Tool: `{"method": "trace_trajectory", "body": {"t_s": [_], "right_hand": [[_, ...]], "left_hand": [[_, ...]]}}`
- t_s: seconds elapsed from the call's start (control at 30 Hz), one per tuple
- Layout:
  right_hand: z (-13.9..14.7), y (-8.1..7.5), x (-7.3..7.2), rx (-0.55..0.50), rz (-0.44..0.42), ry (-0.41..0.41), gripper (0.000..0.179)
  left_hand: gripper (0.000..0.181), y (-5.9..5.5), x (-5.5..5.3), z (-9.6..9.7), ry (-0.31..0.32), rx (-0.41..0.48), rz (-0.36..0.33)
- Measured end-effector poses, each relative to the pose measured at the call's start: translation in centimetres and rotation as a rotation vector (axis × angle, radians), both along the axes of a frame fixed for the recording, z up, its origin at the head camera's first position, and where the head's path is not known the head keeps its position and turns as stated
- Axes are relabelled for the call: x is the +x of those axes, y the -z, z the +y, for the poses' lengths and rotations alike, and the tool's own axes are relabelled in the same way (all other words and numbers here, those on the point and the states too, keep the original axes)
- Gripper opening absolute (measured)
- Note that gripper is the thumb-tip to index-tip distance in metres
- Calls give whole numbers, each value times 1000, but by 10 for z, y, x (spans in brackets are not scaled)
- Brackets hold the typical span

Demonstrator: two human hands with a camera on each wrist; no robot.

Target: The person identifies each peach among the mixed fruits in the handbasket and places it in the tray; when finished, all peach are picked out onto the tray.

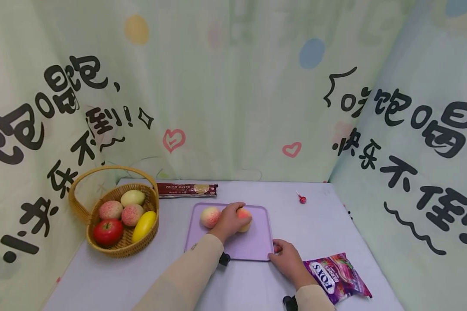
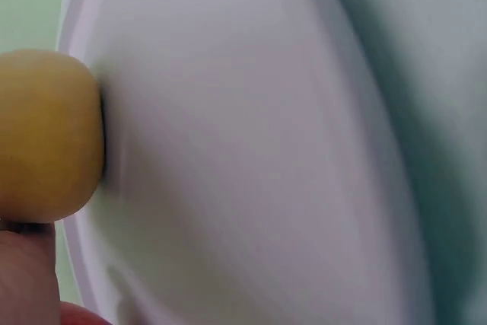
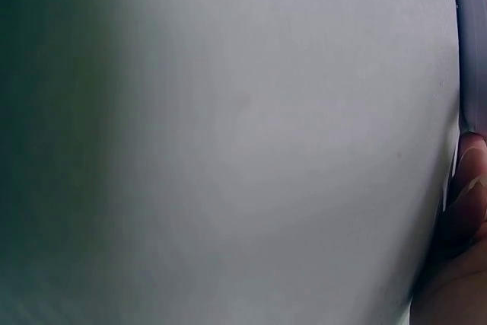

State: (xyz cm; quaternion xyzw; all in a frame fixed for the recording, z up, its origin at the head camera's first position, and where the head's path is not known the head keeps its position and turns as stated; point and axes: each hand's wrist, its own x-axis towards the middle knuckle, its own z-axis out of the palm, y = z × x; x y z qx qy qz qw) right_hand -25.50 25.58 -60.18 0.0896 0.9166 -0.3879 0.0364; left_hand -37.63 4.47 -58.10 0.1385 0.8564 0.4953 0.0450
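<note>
My left hand [image 1: 230,221] reaches over the purple tray [image 1: 253,249] and holds a peach [image 1: 244,219] by its side. The left wrist view shows this peach [image 2: 46,138] from its yellow side, low against the tray, with part of a finger or thumb [image 2: 29,279] under it. A second peach [image 1: 210,217] lies on the tray, left of the hand. At the tray's right edge, near the front corner, my right hand [image 1: 289,261] grips the rim. Its fingers [image 3: 470,169] show at the tray's edge in the right wrist view.
A wicker basket [image 1: 153,233] of several fruits stands at the left. Behind the tray lies a dark spaghetti packet [image 1: 188,190]. A red lollipop [image 1: 302,199] is at the back right. Beside my right wrist lies a purple Fox's bag [image 1: 340,276]. Printed curtains surround the table.
</note>
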Motion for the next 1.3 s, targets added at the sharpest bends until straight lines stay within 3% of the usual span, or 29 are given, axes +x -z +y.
{"method": "trace_trajectory", "body": {"t_s": [0.2,0.57,1.0,1.3], "right_hand": [[0,-2,0,0,8,-4,53],[3,-2,1,-9,28,2,51],[1,-2,-1,-11,-1,2,51],[0,0,-4,1,-13,-4,53]], "left_hand": [[61,-13,3,-1,22,35,15],[53,-29,4,0,69,-6,57],[52,-53,21,-12,199,-42,25],[60,-57,28,-25,272,-99,26]]}}
